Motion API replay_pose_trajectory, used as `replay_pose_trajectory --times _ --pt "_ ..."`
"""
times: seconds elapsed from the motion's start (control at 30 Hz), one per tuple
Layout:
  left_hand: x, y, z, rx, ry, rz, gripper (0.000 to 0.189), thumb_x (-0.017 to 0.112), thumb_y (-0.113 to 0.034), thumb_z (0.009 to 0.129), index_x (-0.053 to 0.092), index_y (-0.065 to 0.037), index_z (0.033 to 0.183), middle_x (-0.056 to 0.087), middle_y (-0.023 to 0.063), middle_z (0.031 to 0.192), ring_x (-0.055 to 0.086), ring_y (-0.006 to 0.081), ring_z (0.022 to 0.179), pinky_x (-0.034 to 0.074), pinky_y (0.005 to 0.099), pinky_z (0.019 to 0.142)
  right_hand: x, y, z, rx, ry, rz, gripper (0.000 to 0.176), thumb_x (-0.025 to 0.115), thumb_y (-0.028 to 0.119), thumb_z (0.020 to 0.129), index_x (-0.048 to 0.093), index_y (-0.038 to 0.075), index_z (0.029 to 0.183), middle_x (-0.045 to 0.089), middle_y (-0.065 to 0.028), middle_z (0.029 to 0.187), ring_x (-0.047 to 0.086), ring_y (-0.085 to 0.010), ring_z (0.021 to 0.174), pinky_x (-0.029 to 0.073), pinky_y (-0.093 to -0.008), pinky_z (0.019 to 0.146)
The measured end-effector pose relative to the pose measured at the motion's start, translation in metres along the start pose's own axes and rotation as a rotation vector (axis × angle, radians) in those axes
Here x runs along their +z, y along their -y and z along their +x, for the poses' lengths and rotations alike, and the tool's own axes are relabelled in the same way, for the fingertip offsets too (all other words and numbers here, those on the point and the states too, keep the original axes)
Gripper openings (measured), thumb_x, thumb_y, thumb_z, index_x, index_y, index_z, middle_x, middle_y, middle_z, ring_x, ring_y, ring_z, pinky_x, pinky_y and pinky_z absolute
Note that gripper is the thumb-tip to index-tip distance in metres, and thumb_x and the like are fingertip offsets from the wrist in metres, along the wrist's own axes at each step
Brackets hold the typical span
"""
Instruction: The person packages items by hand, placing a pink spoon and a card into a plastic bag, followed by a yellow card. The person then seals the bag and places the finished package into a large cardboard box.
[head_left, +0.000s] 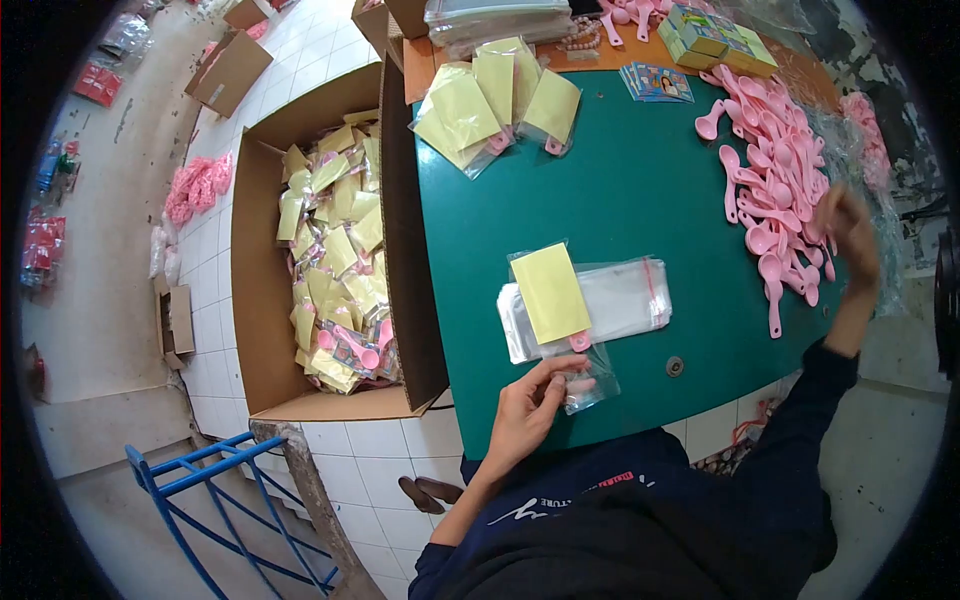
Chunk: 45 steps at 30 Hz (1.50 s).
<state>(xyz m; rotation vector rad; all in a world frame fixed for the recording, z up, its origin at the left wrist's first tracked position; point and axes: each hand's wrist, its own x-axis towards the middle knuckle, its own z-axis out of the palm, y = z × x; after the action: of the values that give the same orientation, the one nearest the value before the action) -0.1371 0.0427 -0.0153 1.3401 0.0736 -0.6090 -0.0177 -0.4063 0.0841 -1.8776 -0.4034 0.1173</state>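
**L hand pinches bagged yellow card; R hand at spoon pile**

L hand is nearly closed, thumb & index finger together on the clear plastic at the near end of the card packet; other fingers curl loosely. Packet = yellow card in clear plastic, w/ pink showing at the card's near edge. It lies tilted over the stack of clear bags, mid-table nr the wearer's side.

R hand is out at the R edge of the pink spoon pile, fingers part-bent; blurred, so can't tell if it has hold of a spoon.

Further out on the green table: a group of yellow-card packets at far L, small printed cards at the far edge, L of the spoons. Beyond, on an orange-brown surface, bundled card stacks. L of the table, an open cardboard box holds many more packets, w/ a blue metal frame nr its near end.
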Motion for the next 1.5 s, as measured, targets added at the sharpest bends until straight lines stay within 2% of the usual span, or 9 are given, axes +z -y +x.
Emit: replay_pose_trajectory --times 0.07,0.17,0.27,0.3,0.4,0.67,0.83,1.13,1.5 --pt "-0.001 -0.001 0.000 -0.018 0.007 -0.034 0.027 0.039 -0.007 0.096 0.053 0.002 0.117 0.057 0.0118 0.116 0.059 0.0170 0.101 0.048 0.0250 0.079 -0.114 -0.057 -0.025 0.191 -0.634 -1.346 0.026 0.052 0.011 0.085 0.053 -0.002 0.108 0.059 -0.0156 0.094 0.058 -0.0249 0.090 0.045 -0.0320 0.078" --pt "-0.002 -0.003 0.000 -0.006 0.002 -0.096 0.025 0.042 -0.009 0.095 0.055 0.002 0.113 0.059 0.0118 0.114 0.059 0.0170 0.099 0.048 0.0267 0.080 -0.071 -0.032 -0.032 0.223 -0.531 -1.660 0.033 0.049 0.008 0.086 0.049 -0.001 0.118 0.057 -0.0162 0.100 0.056 -0.0289 0.099 0.044 -0.0367 0.087" --pt "0.002 -0.008 -0.001 0.039 0.010 -0.147 0.023 0.044 -0.008 0.094 0.057 0.002 0.111 0.060 0.0113 0.114 0.059 0.0163 0.097 0.048 0.0269 0.081 0.139 0.011 0.003 -0.023 0.019 -0.682 0.067 0.077 0.013 0.064 0.043 0.010 0.122 0.044 -0.0126 0.116 0.051 -0.0306 0.098 0.047 -0.0375 0.081" --pt "0.003 -0.008 0.000 0.064 0.020 -0.160 0.023 0.044 -0.007 0.094 0.057 0.002 0.111 0.060 0.0100 0.114 0.059 0.0151 0.098 0.047 0.0255 0.080 0.188 0.033 0.015 -0.215 0.153 -0.608 0.062 0.075 0.014 0.066 0.046 0.012 0.120 0.043 -0.0144 0.115 0.052 -0.0310 0.095 0.049 -0.0389 0.077" --pt "0.000 -0.011 -0.001 0.051 0.071 -0.149 0.023 0.043 -0.005 0.094 0.055 0.002 0.112 0.060 0.0090 0.112 0.059 0.0134 0.096 0.047 0.0248 0.081 0.263 0.015 0.006 -0.198 0.276 -0.417 0.048 0.071 0.007 0.069 0.052 0.010 0.113 0.044 -0.0149 0.110 0.054 -0.0267 0.090 0.050 -0.0363 0.074" --pt "-0.006 -0.019 -0.006 0.230 -0.098 0.329 0.033 0.048 0.008 0.085 0.048 -0.002 0.116 0.062 0.0117 0.100 0.063 0.0172 0.091 0.049 0.0278 0.080 0.261 0.011 0.018 -0.176 0.247 -0.148 0.022 0.070 0.000 0.071 0.060 0.004 0.090 0.044 -0.0107 0.104 0.054 -0.0195 0.089 0.051 -0.0307 0.073" --pt "-0.004 -0.018 0.006 0.289 -0.132 0.582 0.020 0.065 0.003 0.075 0.059 -0.002 0.093 0.057 0.0092 0.093 0.062 0.0211 0.079 0.053 0.0290 0.066 0.256 0.012 0.011 -0.067 0.216 -0.050 0.016 0.071 -0.001 0.070 0.061 0.004 0.082 0.043 -0.0098 0.108 0.054 -0.0165 0.089 0.049 -0.0301 0.075" --pt "0.001 -0.015 0.009 0.267 -0.212 0.476 0.014 0.071 0.000 0.073 0.061 0.001 0.082 0.057 0.0085 0.095 0.062 0.0161 0.076 0.055 0.0262 0.064 0.273 0.010 -0.023 0.345 -0.004 0.435 0.010 0.066 0.002 0.079 0.058 0.000 0.084 0.042 -0.0085 0.110 0.055 -0.0116 0.084 0.047 -0.0230 0.073" --pt "0.007 -0.006 0.009 0.099 -0.279 0.199 0.014 0.067 0.003 0.077 0.057 0.003 0.086 0.057 0.0065 0.089 0.060 0.0105 0.078 0.052 0.0215 0.063 0.288 0.012 -0.017 0.602 -0.247 0.632 0.010 0.055 0.000 0.088 0.047 0.000 0.093 0.055 -0.0045 0.078 0.058 -0.0093 0.068 0.050 -0.0232 0.063"
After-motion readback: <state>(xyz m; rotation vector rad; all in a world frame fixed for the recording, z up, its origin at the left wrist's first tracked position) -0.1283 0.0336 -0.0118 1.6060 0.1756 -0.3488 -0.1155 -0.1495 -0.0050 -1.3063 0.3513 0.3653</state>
